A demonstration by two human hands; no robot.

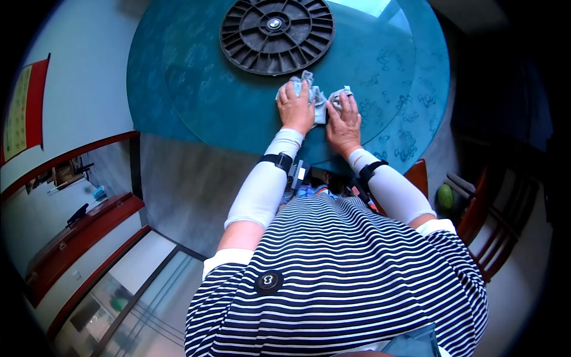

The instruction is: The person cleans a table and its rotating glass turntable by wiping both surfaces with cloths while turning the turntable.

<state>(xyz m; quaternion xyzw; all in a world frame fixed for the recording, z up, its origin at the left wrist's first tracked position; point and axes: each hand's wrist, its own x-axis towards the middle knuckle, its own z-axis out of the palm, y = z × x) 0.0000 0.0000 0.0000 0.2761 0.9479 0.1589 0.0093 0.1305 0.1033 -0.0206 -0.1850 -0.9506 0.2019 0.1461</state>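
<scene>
A crumpled pale grey-blue cloth [319, 110] lies on the green tabletop [238, 113] under and between my hands. My left hand [295, 110] presses down on it with bent fingers, and folds of fabric stick out past the fingertips. Just to the right, my right hand [344, 124] has its fingers curled over a bunched part of fabric. I cannot tell whether both hands are on one cloth or on two separate pieces. Beyond my left hand sits a black ribbed round base [277, 35] with a small round emblem at its centre.
The round table has a patterned glass top with a bright reflection at the far side. A wooden chair [496, 229] stands at the right, near a green oblong fruit or vegetable [444, 196]. At the left are a red-framed scroll [27, 110] and a red-brown wooden ledge [83, 238].
</scene>
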